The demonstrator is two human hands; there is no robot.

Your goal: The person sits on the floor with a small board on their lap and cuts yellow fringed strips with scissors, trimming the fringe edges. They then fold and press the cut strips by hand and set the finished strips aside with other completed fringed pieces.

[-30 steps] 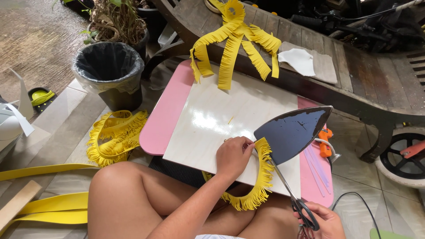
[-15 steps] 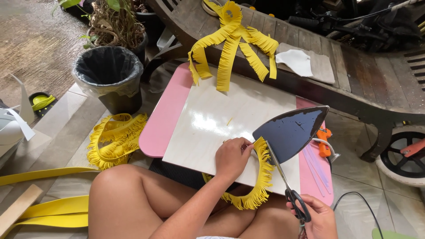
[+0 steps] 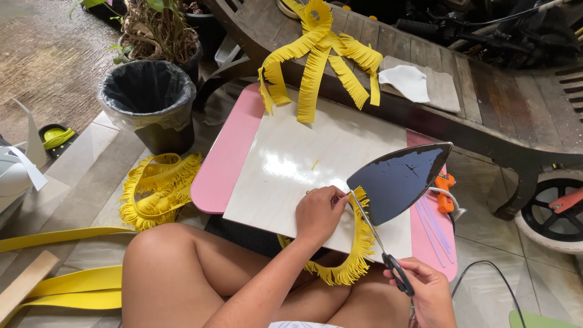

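Since the earlier frame the right hand (image 3: 428, 291) has drawn in and up with the scissors (image 3: 379, 243), so the blades now lie steeper and their tips sit right at the left hand's fingertips (image 3: 340, 193); the left hand (image 3: 319, 212) has barely shifted.

Fringe-cutting looks to be the step in hand. The left hand is closed in a pinch on the yellow fringed strip (image 3: 355, 249), holding it at the near edge of the white board (image 3: 285, 164) that lies on the pink bench (image 3: 221, 170). From the pinch the strip curves down off the board's edge and hangs over the person's lap. The right hand is curled through the black handles, and the blades stand narrowly apart at the strip's uncut end. A dark leaf-shaped piece (image 3: 398, 179) lies just beside the blades on the board.

As a judgement, the next snip calls for keeping the strip taut between the fingers and stopping each cut short of the far edge, so the band stays whole; the fingertips are very near the blade tips.

A finished yellow fringe flower (image 3: 316, 54) hangs over the bench's far side, a fringe coil (image 3: 155, 188) rests on the floor, and a black-lined bin (image 3: 149, 100) stands well apart
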